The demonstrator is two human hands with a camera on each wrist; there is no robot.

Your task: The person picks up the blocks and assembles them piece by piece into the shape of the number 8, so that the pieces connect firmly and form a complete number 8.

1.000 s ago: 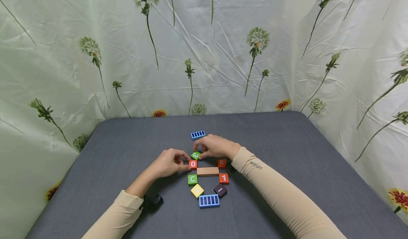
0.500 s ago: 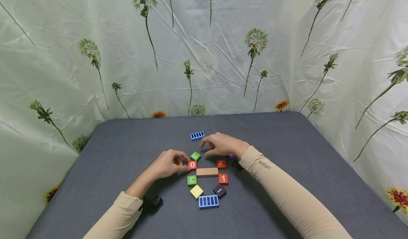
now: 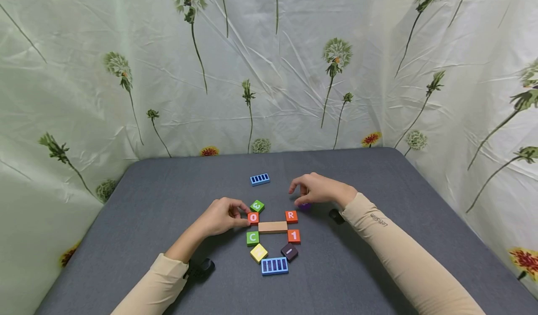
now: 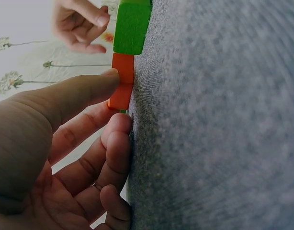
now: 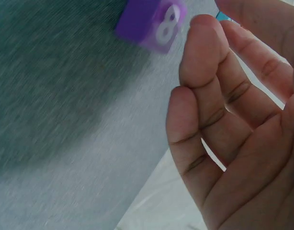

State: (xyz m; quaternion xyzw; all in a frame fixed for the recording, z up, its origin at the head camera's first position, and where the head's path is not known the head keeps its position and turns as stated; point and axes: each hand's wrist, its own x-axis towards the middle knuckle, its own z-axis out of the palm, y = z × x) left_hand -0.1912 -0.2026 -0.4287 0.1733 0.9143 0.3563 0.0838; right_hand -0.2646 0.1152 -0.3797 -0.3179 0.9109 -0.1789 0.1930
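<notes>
My left hand (image 3: 222, 216) pinches the red letter block marked O (image 3: 253, 218) between thumb and forefinger; in the left wrist view that red block (image 4: 123, 79) touches a green block (image 4: 131, 28). Beyond it lies the green block with a 3 (image 3: 258, 206), turned at an angle. My right hand (image 3: 321, 189) hovers over the table with its fingers loosely bent and nothing in them. Partly hidden under it is a purple block (image 3: 305, 206); the right wrist view shows this purple block (image 5: 152, 23) with an 8, apart from the fingers.
A wooden plank (image 3: 272, 227) lies between red R (image 3: 291, 216), red 1 (image 3: 293, 236) and green C (image 3: 252, 238) blocks. Nearer are a yellow block (image 3: 258, 253), a dark block (image 3: 289, 252) and a blue slotted block (image 3: 275, 266). Another blue slotted block (image 3: 259, 179) lies farther back.
My right hand has let go of the green 3 block and moved right, over to the purple block. The left hand has stayed on the red O block.
</notes>
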